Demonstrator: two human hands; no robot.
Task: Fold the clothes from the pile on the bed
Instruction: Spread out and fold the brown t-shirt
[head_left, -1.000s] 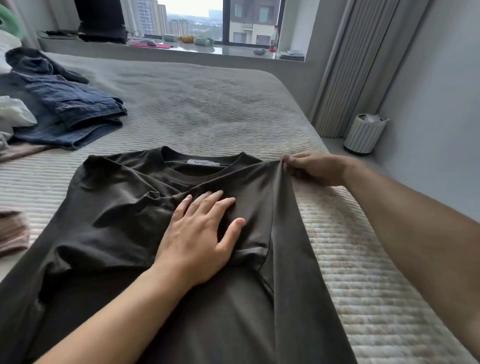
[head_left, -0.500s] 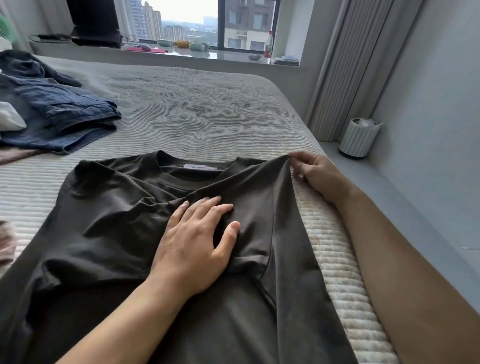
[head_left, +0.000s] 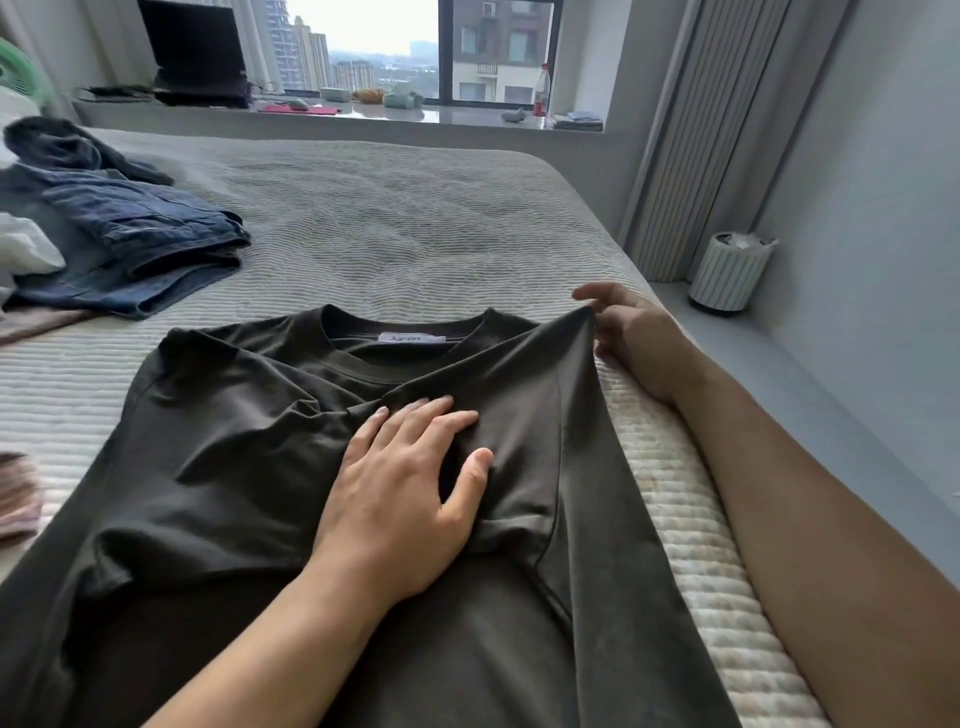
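T-shirt (head_left: 218, 467) hem cut off, right hand (head_left: 631, 338) fingertips hidden

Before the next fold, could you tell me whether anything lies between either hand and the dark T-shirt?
Nothing visible does: the left hand presses flat on the dark T-shirt, and the right hand touches its folded shoulder edge.

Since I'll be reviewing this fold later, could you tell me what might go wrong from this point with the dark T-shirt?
1. The left hand presses flat on the dark T-shirt where wrinkles bunch near its fingertips; folding now could trap those creases.
2. The right hand holds only the shoulder edge in its fingers; it may slip, letting the folded-in side shift.
3. The shirt lies near the bed edge, so its right side could slide off.
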